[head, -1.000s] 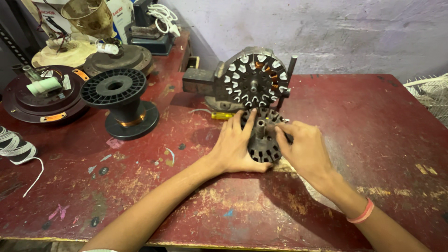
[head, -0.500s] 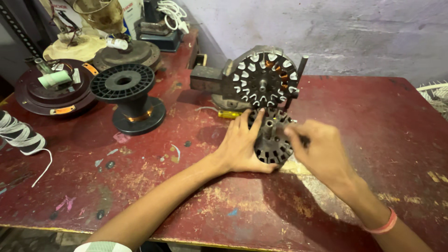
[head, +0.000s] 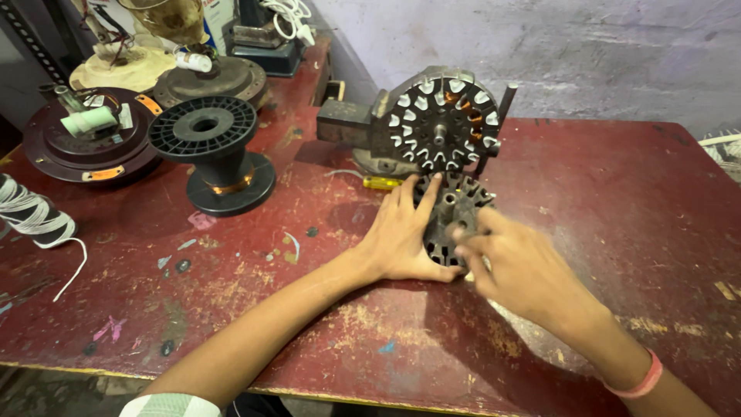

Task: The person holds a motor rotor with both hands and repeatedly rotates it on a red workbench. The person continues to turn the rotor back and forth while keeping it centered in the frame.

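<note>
Far left edge, a bundle of white cord (head: 27, 212) lies on the worn red table (head: 617, 201), one strand trailing down. Behind it a dark round motor housing (head: 81, 143) with a white cylinder on top. Next right, an empty black plastic spool (head: 212, 154) stands upright. Centre, the left hand (head: 401, 235) lies flat, fingers spread, palm pressed against the left side of a bare slotted stator core (head: 451, 220) resting flat on the table. Just behind the core, a wound stator (head: 440, 123) with copper coils stands upright on a metal fixture; a yellow screwdriver handle (head: 382, 183) lies near its base. The right hand (head: 525, 270), blurred, fingers curled together, touches the core's right front edge; exact grip cannot be told. Pink wristband (head: 644, 378) on that wrist.
</note>
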